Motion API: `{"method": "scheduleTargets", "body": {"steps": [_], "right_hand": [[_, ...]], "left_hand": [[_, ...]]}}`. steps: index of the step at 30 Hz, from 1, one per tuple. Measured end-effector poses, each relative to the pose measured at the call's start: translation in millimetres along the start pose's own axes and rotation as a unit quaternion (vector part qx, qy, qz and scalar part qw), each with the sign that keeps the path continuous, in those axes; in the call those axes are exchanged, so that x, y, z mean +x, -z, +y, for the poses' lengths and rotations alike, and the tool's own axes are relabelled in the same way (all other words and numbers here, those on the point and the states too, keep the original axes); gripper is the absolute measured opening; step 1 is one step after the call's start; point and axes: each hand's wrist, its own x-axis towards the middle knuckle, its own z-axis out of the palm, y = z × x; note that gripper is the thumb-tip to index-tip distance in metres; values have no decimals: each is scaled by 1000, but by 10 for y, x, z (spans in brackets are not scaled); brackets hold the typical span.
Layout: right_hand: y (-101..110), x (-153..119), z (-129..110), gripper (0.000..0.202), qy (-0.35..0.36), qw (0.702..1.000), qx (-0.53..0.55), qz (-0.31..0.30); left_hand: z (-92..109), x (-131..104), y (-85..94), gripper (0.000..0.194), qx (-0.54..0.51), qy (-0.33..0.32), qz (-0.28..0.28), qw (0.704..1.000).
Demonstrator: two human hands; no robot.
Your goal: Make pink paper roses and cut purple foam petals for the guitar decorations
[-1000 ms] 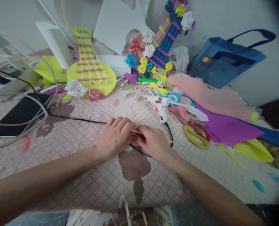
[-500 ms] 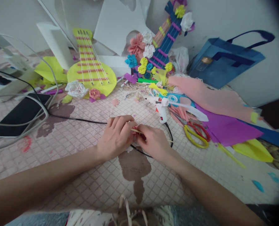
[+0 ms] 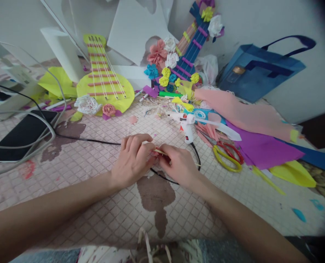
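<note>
Over the tiled-pattern tabletop, my left hand (image 3: 132,157) and my right hand (image 3: 179,165) meet, fingers closed. My right hand pinches a thin pale wooden stick (image 3: 161,152), whose other end pokes out beyond that hand. A small piece of pink crepe paper (image 3: 153,154) sits at the stick's tip, pinched by my left fingertips; most of it is hidden. Just beyond my right hand lies a white hot glue gun (image 3: 188,133), a clear glue stick in its back. Yellow-handled scissors (image 3: 227,160) rest to the right, beside a red-handled pair (image 3: 235,151).
A yellow paper guitar (image 3: 107,82) leans at the back, near a blue one (image 3: 191,54) with paper flowers. Crepe paper sheets (image 3: 261,144) and a blue bag (image 3: 261,73) are on the right. A black cord (image 3: 91,138) runs under my hands; a dark tablet-like device (image 3: 22,135) lies left.
My left index finger and thumb have shifted slightly on the pink paper, showing a little more of the stick's tip. The whole view has moved slightly.
</note>
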Motion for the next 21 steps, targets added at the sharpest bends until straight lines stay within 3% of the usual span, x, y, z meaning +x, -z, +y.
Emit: {"method": "scheduleTargets", "body": {"steps": [9, 17, 21], "right_hand": [[25, 4, -41, 14, -3, 1000, 18, 5], [7, -3, -36, 14, -4, 1000, -12, -2], [11, -5, -22, 15, -2, 1000, -19, -4]], "left_hand": [[-7, 25, -18, 25, 22, -17, 20, 999], [-28, 39, 7, 13, 26, -25, -60, 998], [-38, 47, 18, 11, 19, -24, -61, 998]]}}
